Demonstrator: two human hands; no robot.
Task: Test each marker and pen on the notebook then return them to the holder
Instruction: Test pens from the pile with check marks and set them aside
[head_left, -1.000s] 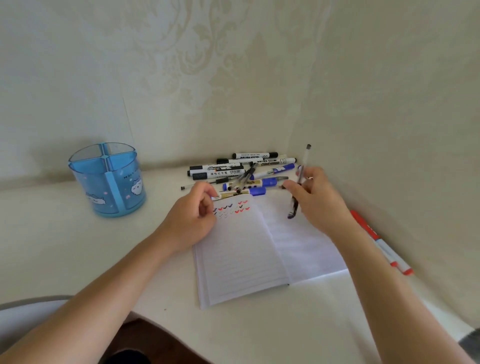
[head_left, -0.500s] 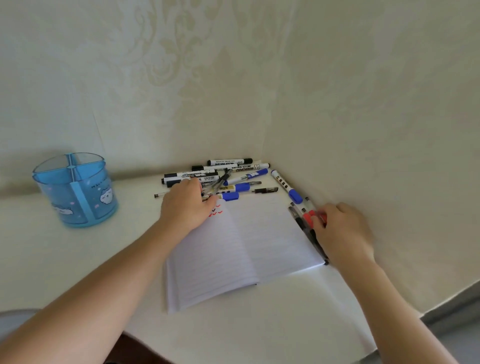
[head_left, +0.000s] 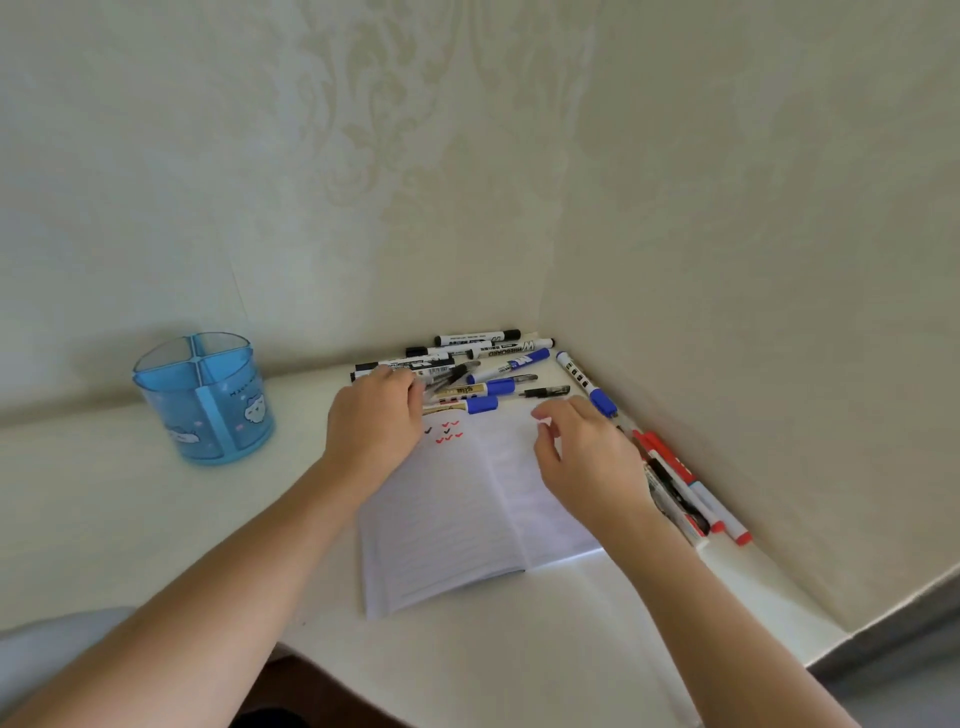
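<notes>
An open lined notebook (head_left: 457, 530) lies on the white desk, with black and red tick marks (head_left: 448, 431) at the top of its left page. Behind it is a pile of markers and pens (head_left: 498, 358). My left hand (head_left: 374, 421) rests on the notebook's top left corner. Its fingers are bent over the black pens at the pile's edge, and the fingertips are hidden. My right hand (head_left: 587, 457) hovers over the right page with relaxed fingers and holds nothing. The blue four-part holder (head_left: 202, 400) stands at the left and looks empty.
Several red and black pens (head_left: 680, 483) lie in a row along the right wall, beside the notebook. A blue-capped marker (head_left: 587, 384) lies in the corner. Walls close off the desk at the back and right. The desk's front edge (head_left: 571, 691) is curved.
My right hand laid the pen it held down by the right wall, then came back empty over the right page. My left hand slid from the page up to the pile.
</notes>
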